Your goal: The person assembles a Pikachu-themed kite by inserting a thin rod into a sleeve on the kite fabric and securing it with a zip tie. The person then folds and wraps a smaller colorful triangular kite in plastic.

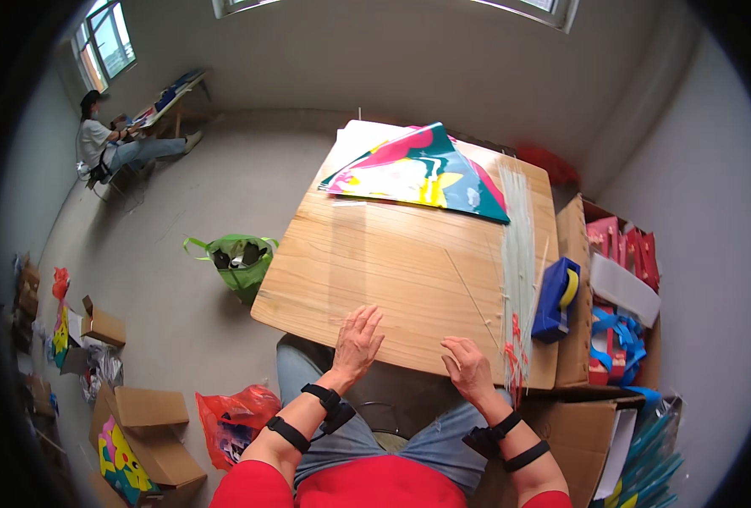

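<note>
My left hand (357, 345) rests at the near edge of the wooden table (401, 279), fingers stretched out and nothing in them. To its right, my right hand (469, 369) hovers by the same edge, fingers loosely bent and thumb apart, with no held thing visible. A thin loose stick (468, 285) lies on the wood beyond it. Along the right side runs a bundle of thin pale rods (519, 245) with red ties (515, 356) at the near end. Brightly printed, folded sheets (422, 173) lie at the far side. Left of centre is a see-through strip (348, 262).
A blue tape dispenser (553, 300) stands at the table's right edge, beside a cardboard box (573, 292) of red packs. A green bag (242, 271), a red plastic bag (231, 423) and open cartons (151, 406) lie on the left floor. A seated person (104, 144) works far left.
</note>
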`<state>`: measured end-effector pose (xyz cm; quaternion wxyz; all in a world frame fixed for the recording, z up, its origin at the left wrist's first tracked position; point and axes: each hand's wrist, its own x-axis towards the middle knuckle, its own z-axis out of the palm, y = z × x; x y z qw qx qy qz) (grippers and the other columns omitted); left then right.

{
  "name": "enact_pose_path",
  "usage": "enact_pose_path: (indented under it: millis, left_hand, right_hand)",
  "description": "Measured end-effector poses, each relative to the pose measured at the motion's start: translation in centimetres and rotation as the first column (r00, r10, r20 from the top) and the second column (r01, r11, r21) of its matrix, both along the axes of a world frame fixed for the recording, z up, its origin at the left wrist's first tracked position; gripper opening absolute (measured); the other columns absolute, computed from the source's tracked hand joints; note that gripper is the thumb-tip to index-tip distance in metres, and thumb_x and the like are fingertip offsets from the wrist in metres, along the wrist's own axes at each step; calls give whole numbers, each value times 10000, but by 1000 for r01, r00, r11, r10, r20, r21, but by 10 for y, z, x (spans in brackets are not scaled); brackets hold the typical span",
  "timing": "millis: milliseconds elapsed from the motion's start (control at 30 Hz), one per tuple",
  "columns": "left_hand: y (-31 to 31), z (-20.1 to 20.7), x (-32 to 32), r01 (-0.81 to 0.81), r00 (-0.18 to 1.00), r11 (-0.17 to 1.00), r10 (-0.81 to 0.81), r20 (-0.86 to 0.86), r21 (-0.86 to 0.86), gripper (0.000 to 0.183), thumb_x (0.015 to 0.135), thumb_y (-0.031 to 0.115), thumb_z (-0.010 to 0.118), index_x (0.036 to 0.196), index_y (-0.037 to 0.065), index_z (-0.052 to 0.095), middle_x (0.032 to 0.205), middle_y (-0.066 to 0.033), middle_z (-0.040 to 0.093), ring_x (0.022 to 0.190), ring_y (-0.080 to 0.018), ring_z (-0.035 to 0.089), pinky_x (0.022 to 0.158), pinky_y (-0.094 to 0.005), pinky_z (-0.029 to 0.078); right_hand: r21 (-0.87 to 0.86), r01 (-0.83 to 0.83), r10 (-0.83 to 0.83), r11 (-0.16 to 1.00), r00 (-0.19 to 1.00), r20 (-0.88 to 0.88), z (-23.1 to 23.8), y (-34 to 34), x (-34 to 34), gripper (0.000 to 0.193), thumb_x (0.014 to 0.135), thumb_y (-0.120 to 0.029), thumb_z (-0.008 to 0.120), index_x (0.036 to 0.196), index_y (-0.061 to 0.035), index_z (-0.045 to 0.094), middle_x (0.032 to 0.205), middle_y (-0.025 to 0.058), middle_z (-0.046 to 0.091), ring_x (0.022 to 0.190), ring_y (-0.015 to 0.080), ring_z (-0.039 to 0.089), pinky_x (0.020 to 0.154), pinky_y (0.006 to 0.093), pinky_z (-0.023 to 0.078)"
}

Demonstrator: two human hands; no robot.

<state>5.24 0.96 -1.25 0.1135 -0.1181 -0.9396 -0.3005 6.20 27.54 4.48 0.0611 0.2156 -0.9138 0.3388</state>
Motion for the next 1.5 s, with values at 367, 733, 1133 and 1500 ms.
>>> enact_pose_path:
  millis: [367,733,1133,1500]
  left_hand:
    - [-134,0,-25,-67,989,906,117,95,-419,387,822,349,718,1126,117,655,1197,-4,606,1255,-254,499,1178,-642,70]
    - [-96,-15,-89,-1,969,955,74,236,-296,651,836,350,679,1428,154,490,1583,-81,302,1481,-305,209,1199,-561,95]
    - [-95,-15,-89,-24,968,965,87,235,-260,621,817,316,690,1399,174,526,1561,-69,350,1469,-308,243,1197,-555,129]
    - [-97,-16,-86,-41,972,966,98,216,-255,621,815,313,692,1399,183,526,1560,-63,349,1469,-301,241,1200,-551,129]
  right_hand:
    - [26,263,-261,964,963,-67,-30,-27,-242,271,896,-179,638,1115,-19,629,1102,178,664,1072,356,595,902,422,494]
    - [391,790,-833,472,545,-95,-80,-21,-408,621,1006,-379,469,1457,34,366,1530,258,322,1435,368,283,1187,486,159]
    - [-13,687,-664,726,696,-275,-73,-28,-411,307,770,-162,778,1011,-31,640,1309,188,574,1277,344,495,1111,488,340]
    - [-373,808,-250,457,519,817,-3,10,-445,585,772,-586,747,1107,-118,644,887,14,642,887,166,581,738,345,453]
